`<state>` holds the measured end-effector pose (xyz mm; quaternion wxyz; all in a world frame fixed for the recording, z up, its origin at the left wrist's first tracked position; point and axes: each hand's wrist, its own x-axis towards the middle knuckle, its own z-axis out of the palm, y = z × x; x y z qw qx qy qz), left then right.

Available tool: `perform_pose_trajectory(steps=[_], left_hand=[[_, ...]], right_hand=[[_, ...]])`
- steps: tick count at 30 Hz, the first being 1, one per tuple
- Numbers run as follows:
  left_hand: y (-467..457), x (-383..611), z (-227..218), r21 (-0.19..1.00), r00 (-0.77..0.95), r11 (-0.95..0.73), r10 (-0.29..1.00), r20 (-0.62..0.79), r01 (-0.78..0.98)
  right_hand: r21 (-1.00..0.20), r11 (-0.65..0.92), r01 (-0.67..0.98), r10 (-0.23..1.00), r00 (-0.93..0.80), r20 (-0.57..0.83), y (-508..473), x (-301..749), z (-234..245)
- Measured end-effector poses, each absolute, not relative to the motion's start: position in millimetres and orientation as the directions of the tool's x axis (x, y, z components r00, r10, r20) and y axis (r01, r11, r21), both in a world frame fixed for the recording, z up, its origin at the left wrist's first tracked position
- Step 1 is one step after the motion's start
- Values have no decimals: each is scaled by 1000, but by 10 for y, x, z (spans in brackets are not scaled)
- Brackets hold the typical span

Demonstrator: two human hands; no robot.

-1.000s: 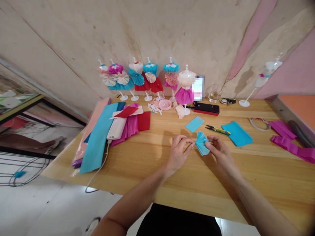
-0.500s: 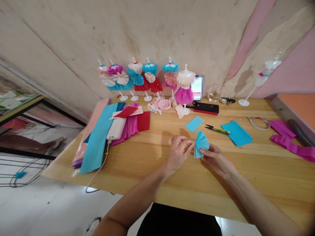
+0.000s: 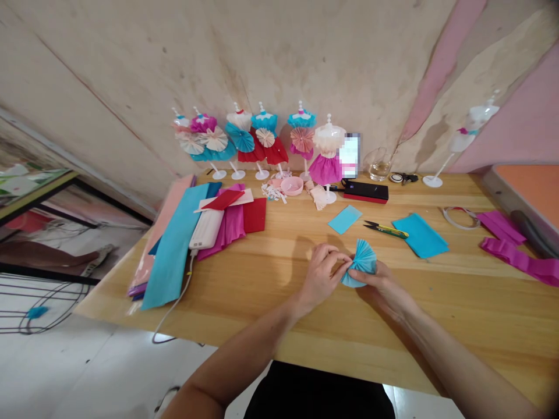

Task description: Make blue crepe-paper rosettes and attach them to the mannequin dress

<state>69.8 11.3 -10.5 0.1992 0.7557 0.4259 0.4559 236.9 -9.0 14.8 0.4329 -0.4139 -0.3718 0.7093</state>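
Wooden tabletop (image 3: 476,314): seen from above, with a stained plaster wall (image 3: 131,75) beyond it at 12 o'clock and a white floor (image 3: 109,361) at 7 o'clock.
Paper dress models (image 3: 244,137): ranked on white stands at 12 o'clock.
Yarn snips (image 3: 384,230): laid at 1 o'clock from the hands, beside blue paper sheets (image 3: 419,237).
Left hand (image 3: 322,276): fingers curled, thumb above, pinched closed on the fan's gathered end.
Right hand (image 3: 379,285): wrist lowered, fingers and thumb closed around the fan's lower edge.
Blue crepe-paper fan (image 3: 360,265): held between both hands at table centre.
Obscured: gathered end hidden by the left fingers; contact with the table cannot be told; a pixelated item (image 3: 349,154) cannot be made out.
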Motion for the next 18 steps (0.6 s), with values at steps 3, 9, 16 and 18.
perform_pose_trajectory(steps=[3, 9, 16, 18], left_hand=[[111, 699, -104, 776, 221, -484, 875, 430, 404], [112, 692, -118, 782, 231, -492, 870, 435, 382], [113, 697, -103, 749, 243, -525, 851, 465, 404], [122, 694, -107, 741, 244, -537, 844, 478, 404]], right_hand=[[-857, -372, -357, 914, -303, -271, -89, 2376, 134], [-822, -430, -372, 895, -297, -334, -83, 2380, 118], [-939, -234, -253, 972, -78, -222, -82, 2369, 122], [-921, -258, -292, 966, -96, -241, -74, 2385, 127]])
